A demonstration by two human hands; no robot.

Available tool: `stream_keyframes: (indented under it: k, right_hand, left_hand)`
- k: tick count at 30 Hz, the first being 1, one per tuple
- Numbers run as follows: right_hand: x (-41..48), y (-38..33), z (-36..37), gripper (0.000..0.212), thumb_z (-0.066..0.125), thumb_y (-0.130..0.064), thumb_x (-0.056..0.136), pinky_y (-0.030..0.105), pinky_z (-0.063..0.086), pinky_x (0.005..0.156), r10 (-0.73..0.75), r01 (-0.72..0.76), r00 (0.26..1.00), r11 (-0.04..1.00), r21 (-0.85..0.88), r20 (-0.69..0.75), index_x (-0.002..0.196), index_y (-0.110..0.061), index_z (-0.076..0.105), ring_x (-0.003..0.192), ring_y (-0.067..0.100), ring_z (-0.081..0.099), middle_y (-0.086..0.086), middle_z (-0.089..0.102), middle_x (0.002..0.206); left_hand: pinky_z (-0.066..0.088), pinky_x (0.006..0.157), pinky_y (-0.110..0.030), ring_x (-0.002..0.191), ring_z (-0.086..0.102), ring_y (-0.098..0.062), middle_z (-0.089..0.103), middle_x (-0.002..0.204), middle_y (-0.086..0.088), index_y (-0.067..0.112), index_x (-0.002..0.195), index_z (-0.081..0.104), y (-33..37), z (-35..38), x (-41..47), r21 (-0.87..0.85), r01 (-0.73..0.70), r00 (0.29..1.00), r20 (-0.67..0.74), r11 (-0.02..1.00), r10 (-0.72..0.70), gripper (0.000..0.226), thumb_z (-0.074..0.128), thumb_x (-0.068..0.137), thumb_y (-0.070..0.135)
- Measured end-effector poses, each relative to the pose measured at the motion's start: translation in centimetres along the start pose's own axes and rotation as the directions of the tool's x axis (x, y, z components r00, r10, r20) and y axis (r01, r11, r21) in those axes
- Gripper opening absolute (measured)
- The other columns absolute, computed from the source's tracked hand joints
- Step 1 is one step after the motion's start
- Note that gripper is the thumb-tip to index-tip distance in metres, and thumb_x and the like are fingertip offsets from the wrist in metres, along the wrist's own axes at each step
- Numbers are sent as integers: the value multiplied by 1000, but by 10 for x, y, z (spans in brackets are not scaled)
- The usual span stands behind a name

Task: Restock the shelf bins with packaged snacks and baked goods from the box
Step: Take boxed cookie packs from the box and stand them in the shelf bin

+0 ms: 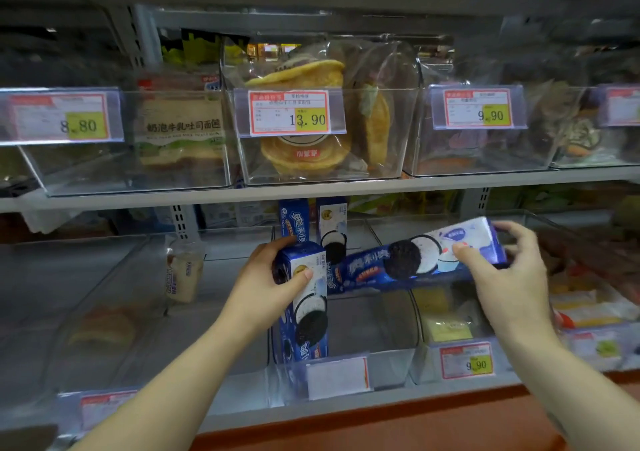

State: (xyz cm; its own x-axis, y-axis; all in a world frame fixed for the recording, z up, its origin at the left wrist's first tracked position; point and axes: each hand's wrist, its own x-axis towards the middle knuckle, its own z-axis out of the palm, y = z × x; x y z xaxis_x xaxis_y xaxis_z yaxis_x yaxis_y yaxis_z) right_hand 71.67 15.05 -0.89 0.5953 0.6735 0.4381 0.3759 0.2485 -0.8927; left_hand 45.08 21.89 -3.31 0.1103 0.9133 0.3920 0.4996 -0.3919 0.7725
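My left hand (273, 277) grips the top of a blue cookie box (308, 308) that stands upright in the clear middle bin (381, 364) of the lower shelf. My right hand (509, 270) holds a second blue cookie box (415, 256) by its right end, lying sideways above that bin. Two more blue cookie boxes (313, 225) stand upright at the back of the bin. The source box is out of view.
On the upper shelf, clear bins hold toast bread (180, 128), round yellow cakes (304, 152) and dark packaged goods (485, 145), each with a price tag. Lower bins to the left hold a small white pack (183, 274); the right bins hold yellow packs (446, 326).
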Motion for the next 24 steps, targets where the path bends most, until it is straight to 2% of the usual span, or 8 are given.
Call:
stream_keyframes:
  k: [5, 8, 10, 13, 15, 17, 21, 24]
  right_hand:
    - [-20, 15, 0, 39, 74, -11, 79, 25, 35, 55, 244, -245, 968, 969, 11, 50, 99, -9, 41, 63, 9, 42, 0, 45, 80]
    - [-27, 26, -6, 45, 79, -16, 75, 32, 23, 49, 225, -193, 957, 965, -176, 184, 72, -11, 34, 51, 17, 31, 1, 37, 60]
    - [-26, 23, -11, 48, 79, -23, 75, 32, 23, 49, 213, -114, 940, 933, -340, 268, 69, -12, 33, 50, 16, 34, 1, 41, 57]
    - [-17, 15, -15, 41, 77, -31, 77, 26, 38, 52, 278, -66, 876, 879, -472, 394, 96, -18, 44, 64, 9, 54, -5, 56, 81]
    - [-9, 12, -14, 60, 75, -25, 77, 20, 46, 59, 360, -55, 767, 861, -505, 531, 122, -27, 35, 78, 4, 61, -10, 58, 99]
    - [-2, 10, -10, 77, 75, -18, 75, 26, 52, 71, 408, -70, 692, 859, -508, 595, 136, -25, 30, 86, 9, 64, -8, 61, 104]
    - [9, 0, 6, 72, 72, -34, 81, 25, 45, 65, 357, -41, 769, 855, -517, 530, 138, -12, 35, 82, 11, 57, -3, 54, 103]
    - [9, -7, 16, 47, 67, -36, 86, 33, 49, 73, 293, -35, 816, 886, -463, 498, 122, -13, 48, 87, 20, 62, 2, 60, 99]
  left_hand:
    - [41, 84, -19, 101, 56, -7, 54, 124, 0, 29, 125, 50, 1, -6, -3, 46, -10, 1000, 16, 999, 10, 46, 70, 85, 24]
    - [42, 70, -5, 92, 55, 6, 57, 118, 2, 33, 117, 47, -1, -8, -11, 34, -17, 999, 32, 999, 16, 41, 70, 85, 23]
    - [43, 68, -3, 92, 55, 8, 58, 116, 4, 34, 116, 46, -2, -9, -14, 7, -8, 999, 43, 1000, 8, 41, 70, 85, 23]
    - [46, 68, -5, 92, 59, 6, 61, 114, 5, 34, 118, 45, -4, -7, -15, -35, 6, 999, 52, 999, -4, 42, 70, 85, 23]
    - [49, 68, -8, 93, 60, 5, 62, 113, 7, 35, 121, 42, -6, -4, -17, -59, 20, 998, 66, 998, -16, 47, 70, 85, 22]
    - [51, 70, -11, 96, 61, 4, 60, 115, 10, 39, 124, 39, -8, -2, -21, -61, 18, 997, 76, 998, -14, 53, 70, 85, 22]
    - [51, 72, -13, 99, 60, 1, 59, 117, 9, 44, 124, 33, -10, 1, -22, -50, 14, 996, 86, 999, -9, 57, 69, 86, 22]
    - [50, 68, -10, 96, 59, 2, 59, 116, 9, 46, 122, 31, -10, 2, -21, -38, 21, 996, 90, 999, -18, 56, 68, 87, 23]
